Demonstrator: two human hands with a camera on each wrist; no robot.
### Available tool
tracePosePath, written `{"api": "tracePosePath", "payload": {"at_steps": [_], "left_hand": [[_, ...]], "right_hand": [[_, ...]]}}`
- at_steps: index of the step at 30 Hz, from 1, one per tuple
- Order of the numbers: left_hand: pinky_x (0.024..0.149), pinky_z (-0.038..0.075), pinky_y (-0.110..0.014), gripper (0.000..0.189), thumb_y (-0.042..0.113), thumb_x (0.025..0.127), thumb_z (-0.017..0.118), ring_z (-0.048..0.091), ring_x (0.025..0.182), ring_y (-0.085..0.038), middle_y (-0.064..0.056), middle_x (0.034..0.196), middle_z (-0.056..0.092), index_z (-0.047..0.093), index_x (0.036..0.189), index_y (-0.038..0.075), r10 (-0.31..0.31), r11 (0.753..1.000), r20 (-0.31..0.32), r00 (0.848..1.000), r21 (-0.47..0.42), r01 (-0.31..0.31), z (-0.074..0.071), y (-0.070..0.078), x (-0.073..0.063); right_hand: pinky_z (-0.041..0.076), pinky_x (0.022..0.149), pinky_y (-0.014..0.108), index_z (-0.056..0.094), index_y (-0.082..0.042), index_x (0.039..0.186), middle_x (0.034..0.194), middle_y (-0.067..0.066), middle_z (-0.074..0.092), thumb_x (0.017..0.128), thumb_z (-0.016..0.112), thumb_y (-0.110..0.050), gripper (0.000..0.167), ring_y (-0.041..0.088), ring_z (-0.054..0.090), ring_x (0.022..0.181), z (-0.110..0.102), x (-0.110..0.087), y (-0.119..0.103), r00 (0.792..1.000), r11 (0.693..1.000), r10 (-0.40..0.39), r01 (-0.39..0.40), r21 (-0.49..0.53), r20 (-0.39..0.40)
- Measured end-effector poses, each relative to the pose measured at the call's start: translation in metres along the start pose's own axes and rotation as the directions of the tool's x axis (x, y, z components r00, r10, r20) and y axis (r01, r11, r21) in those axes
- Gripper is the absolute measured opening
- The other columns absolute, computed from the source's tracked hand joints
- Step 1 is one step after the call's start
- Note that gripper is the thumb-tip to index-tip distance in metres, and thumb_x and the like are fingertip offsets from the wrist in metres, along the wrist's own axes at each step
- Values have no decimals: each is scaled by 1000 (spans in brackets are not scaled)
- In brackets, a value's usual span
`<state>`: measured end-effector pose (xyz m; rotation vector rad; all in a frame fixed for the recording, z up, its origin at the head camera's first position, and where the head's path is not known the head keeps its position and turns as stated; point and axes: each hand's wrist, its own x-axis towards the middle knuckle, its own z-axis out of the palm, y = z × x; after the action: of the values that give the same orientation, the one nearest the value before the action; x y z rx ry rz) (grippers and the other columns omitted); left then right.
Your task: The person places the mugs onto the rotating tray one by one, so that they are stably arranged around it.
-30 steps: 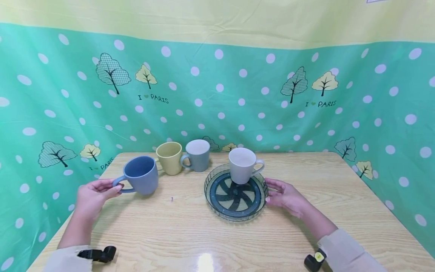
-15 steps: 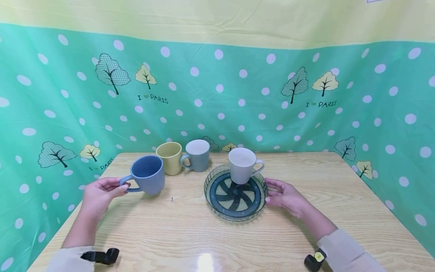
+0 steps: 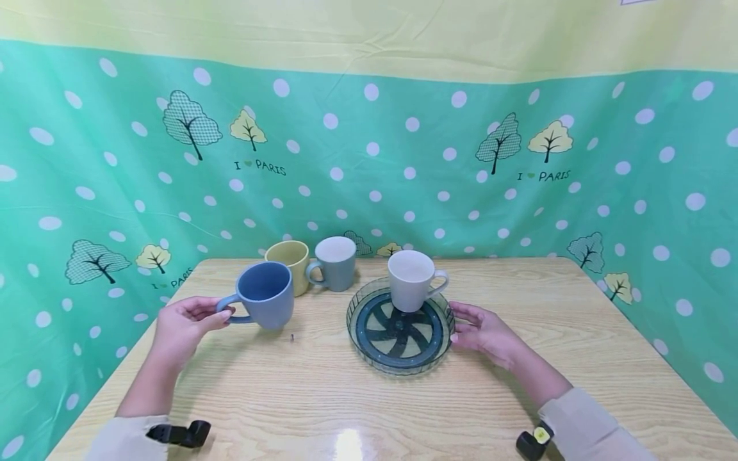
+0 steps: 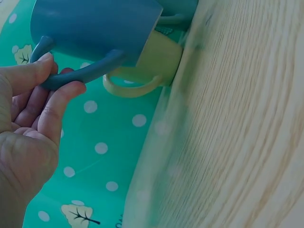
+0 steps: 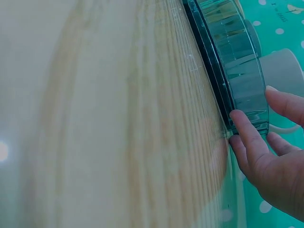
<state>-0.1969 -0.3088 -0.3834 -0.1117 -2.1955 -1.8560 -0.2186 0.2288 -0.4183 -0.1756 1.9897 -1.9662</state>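
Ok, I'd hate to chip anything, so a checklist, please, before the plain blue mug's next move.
1. Plain blue mug pinched by its handle in the left hand: ok.
2. Mug lifted off the light wood-grain table: ok.
3. Right hand touching the round transparent tray: ok.
4. Plain white mug upright on that tray: ok.
5. Clearance from the pale yellow mug: cannot tell, the two overlap in view.

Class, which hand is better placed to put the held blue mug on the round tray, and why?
Probably the left hand: it pinches the blue mug by the handle, whereas the right hand touches the round tray on the side away from that mug.
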Motion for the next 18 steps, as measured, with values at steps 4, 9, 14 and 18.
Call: {"api": "tracePosePath", "payload": {"at_steps": [4, 9, 14, 18], "left_hand": [[70, 60, -26, 15, 2, 83, 76, 71, 76, -9, 5, 85, 73, 72, 97, 4, -4, 1000, -2, 1000, -18, 4, 5, 2, -1], [70, 60, -25, 15, 2, 83, 77, 71, 76, -9, 5, 85, 74, 72, 97, 5, -7, 1000, -5, 1000, -23, 7, 11, 5, -2], [70, 60, -25, 18, 2, 83, 76, 71, 76, -10, 5, 85, 74, 71, 100, 0, -8, 1000, -3, 1000, -17, 8, 19, 12, -5], [70, 60, -26, 19, 2, 83, 76, 71, 76, -10, 5, 85, 73, 70, 100, -1, -15, 1000, 6, 1000, 1, 15, 24, 14, -5]], "right_hand": [[53, 95, 35, 21, 4, 151, 154, 30, 21, 81, 68, 10, 85, 47, 32, 136, 0, 0, 0, 1000, 1000, -1, 1, 1, 1], [53, 95, 35, 22, 4, 151, 154, 29, 21, 81, 68, 10, 84, 47, 31, 136, 0, 0, 0, 1000, 1000, -2, 2, -1, -1], [53, 95, 34, 22, 4, 151, 154, 29, 21, 81, 67, 10, 84, 47, 31, 136, 1, 0, 0, 1000, 1000, 4, -4, 4, -9], [53, 95, 34, 22, 4, 151, 153, 29, 22, 81, 67, 11, 84, 47, 32, 136, 1, 0, 0, 1000, 1000, 5, -5, 2, -13]]}}
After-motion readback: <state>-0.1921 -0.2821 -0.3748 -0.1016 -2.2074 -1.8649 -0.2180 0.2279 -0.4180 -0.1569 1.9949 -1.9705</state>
